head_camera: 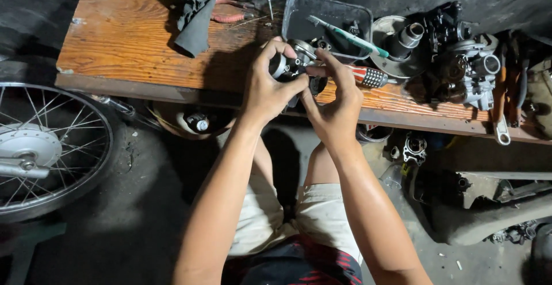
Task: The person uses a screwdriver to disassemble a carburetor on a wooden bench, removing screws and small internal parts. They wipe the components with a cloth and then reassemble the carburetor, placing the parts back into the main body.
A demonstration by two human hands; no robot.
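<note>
The wooden bench (132, 37) stretched widest before me, its orange grain worn and stained, and a spoked wheel (49, 147) stood at its left end, down by the floor. On the bench's far right sat a grimy engine assembly (466, 69), dark and oily, with a round metal drum (397, 46) just beside it. A grey plastic tray (325, 17) lay behind my hands, a teal-handled tool (351, 36) slanting across it, and a dark rag (194, 12) was draped on the boards to the left.

Over the bench's near edge I held a small metal part (296, 60), silvery and rounded, with a ring-shaped end and darker fittings; much of it was hidden by my fingers. My left hand (267, 86) was clamped around it, fingers curled over the top. My right hand (333, 104) gripped a screwdriver (365, 77) with a red-and-white striped handle, its fingers closed on the shaft end, which met the part.
</note>
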